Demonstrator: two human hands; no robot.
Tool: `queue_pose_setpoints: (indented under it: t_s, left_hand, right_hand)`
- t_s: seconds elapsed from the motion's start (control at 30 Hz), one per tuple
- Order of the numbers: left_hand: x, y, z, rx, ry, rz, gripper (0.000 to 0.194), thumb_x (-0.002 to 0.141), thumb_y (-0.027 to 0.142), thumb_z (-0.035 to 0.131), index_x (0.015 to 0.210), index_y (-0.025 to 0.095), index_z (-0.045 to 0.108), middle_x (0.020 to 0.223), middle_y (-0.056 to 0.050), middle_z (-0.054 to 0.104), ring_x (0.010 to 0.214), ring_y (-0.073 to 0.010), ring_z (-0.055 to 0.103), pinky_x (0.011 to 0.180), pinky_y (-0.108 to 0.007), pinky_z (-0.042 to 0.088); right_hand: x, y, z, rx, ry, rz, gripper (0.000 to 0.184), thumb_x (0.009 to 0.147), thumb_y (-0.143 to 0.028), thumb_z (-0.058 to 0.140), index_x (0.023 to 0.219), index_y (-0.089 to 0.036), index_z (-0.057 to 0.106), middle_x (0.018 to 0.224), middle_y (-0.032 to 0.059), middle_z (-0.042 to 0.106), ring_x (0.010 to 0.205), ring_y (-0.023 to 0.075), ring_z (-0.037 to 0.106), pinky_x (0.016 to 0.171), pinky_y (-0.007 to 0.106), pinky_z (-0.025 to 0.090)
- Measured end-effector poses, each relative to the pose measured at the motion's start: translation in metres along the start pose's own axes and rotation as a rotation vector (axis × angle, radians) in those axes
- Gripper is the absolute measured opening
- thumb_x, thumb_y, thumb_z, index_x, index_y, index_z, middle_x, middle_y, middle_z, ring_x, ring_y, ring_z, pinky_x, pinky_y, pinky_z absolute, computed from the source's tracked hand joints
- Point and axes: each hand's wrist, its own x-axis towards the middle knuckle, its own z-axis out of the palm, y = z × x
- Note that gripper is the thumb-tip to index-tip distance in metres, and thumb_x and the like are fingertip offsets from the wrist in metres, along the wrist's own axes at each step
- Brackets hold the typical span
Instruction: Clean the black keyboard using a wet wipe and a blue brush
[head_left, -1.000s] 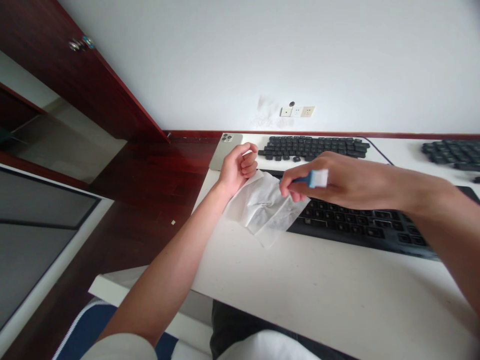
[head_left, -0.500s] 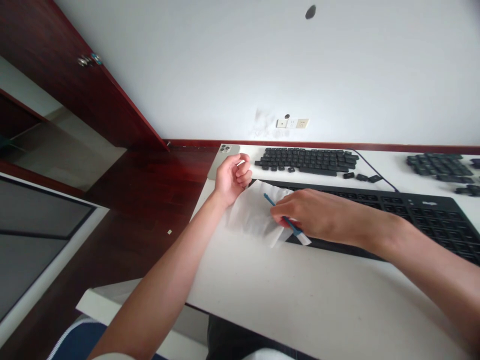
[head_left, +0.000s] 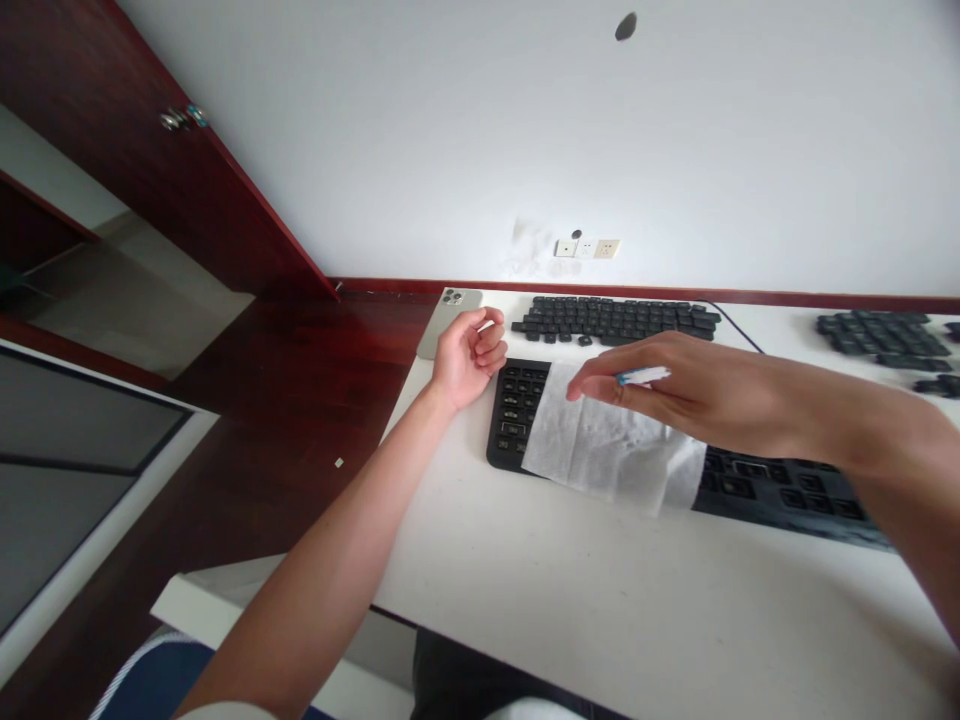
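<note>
My right hand (head_left: 660, 385) is closed around a small blue brush, whose white bristle end (head_left: 646, 376) pokes out between thumb and fingers. Under this hand a crumpled white wipe (head_left: 600, 455) drapes over a black keyboard base (head_left: 512, 428) with bare key sockets. Whether the fingers also pinch the wipe is hidden. My left hand (head_left: 469, 362) rests on its side by the base's left end, fingers loosely curled and apart, with nothing visible in it. Part of the keyboard base is covered by the wipe and my right forearm.
Removed black keycaps (head_left: 600, 318) lie grouped along the wall side of the white desk (head_left: 525, 570). More keycaps (head_left: 885, 335) lie at the far right. A phone (head_left: 442, 325) is behind my left hand. A cable (head_left: 739, 328) runs behind the base.
My right hand has moved right and turned, and the wipe has slid right with it, uncovering the keyboard base's left end. My left hand has hardly moved.
</note>
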Motion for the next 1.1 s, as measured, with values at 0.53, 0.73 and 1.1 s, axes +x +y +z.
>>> queue_pose_setpoints:
  t_s: [0.53,0.73,1.1]
  left_hand:
    - [-0.002,0.001,0.003,-0.024,0.028,-0.043,0.017,0.09,0.033,0.066,0.084,0.017,0.063,0.057,0.009,0.026,0.041,-0.0054,0.03,0.041,-0.019,0.022]
    - [-0.001,0.001,0.003,-0.006,0.001,-0.028,0.018,0.091,0.033,0.065,0.083,0.017,0.063,0.057,0.009,0.026,0.042,-0.0054,0.029,0.042,-0.019,0.022]
    - [-0.002,0.005,0.0,-0.078,0.005,-0.024,0.018,0.094,0.034,0.061,0.085,0.018,0.062,0.057,0.008,0.027,0.043,-0.0067,0.031,0.042,-0.02,0.024]
  right_hand:
    - [0.024,-0.01,0.032,0.138,-0.053,-0.349,0.023,0.103,-0.031,0.054,0.111,-0.025,0.074,0.112,0.005,0.076,0.099,0.0221,0.069,0.085,0.034,0.049]
    - [0.035,0.0,0.053,0.154,-0.088,-0.439,0.012,0.091,-0.012,0.059,0.092,-0.021,0.066,0.09,0.0006,0.07,0.081,0.0167,0.061,0.075,0.029,0.042]
    - [0.035,-0.022,0.069,0.179,0.227,-0.458,0.021,0.105,-0.026,0.052,0.117,-0.019,0.068,0.11,0.0083,0.074,0.097,0.0215,0.067,0.087,0.034,0.048]
